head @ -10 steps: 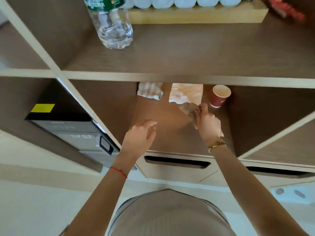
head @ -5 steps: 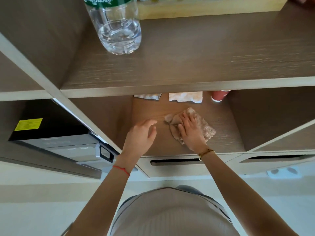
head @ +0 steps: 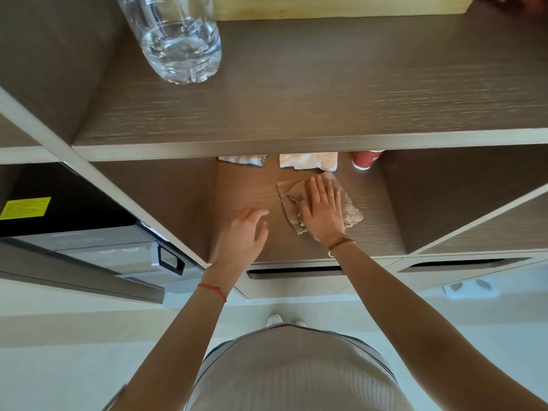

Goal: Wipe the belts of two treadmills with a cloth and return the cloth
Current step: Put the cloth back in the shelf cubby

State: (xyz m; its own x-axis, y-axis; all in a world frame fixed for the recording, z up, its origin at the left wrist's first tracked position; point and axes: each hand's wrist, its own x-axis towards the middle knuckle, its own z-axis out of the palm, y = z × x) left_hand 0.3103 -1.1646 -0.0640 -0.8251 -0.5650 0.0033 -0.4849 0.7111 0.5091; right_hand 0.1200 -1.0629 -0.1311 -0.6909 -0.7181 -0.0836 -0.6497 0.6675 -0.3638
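Brown wooden shelving, pale floor

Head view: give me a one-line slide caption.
Right hand flat on the brown cloth on the lower shelf; left hand hovers beside it, empty.

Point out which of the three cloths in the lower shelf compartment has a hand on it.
The brownish cloth nearest the shelf's front edge: the right hand lies flat on it. The two white cloths lie untouched at the back, and the left hand holds nothing.

light: bright, even | shadow: dim under shelf | blur: slight | edges: wide-angle bend
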